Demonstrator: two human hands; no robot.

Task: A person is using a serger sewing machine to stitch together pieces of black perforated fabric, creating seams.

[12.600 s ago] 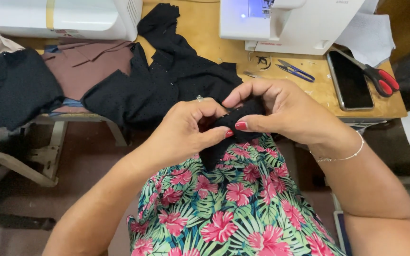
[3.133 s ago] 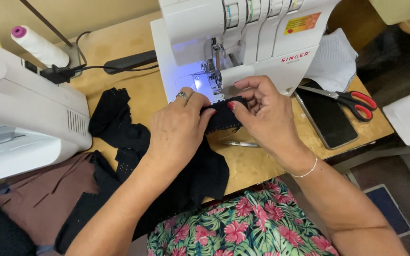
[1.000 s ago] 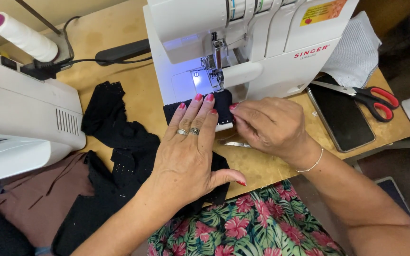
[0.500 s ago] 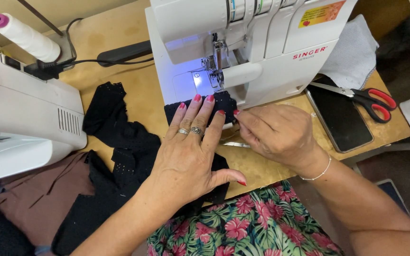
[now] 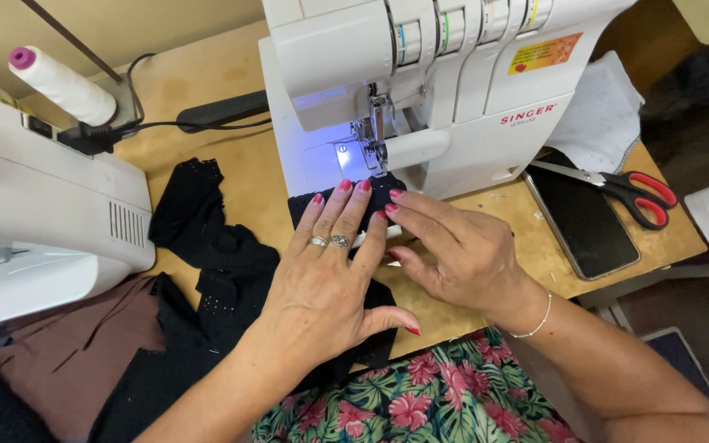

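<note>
Left hand point(image 5: 322, 283) with red-painted nails and two silver rings; right hand point(image 5: 461, 250) with matching red nails and a thin beaded bracelet point(image 5: 535, 316) at the wrist; bare forearms above a floral garment point(image 5: 420, 402) of green leaves and pink blossoms.

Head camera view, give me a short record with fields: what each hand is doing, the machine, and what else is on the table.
left hand: left hand flat on the black fabric, fingertips near the presser foot
right hand: right hand beside it, fingers on the fabric's edge
machine: white overlock machine, work light on
right of machine: red-handled scissors, dark phone
left side: second white machine, thread cone, brown cloth
</note>
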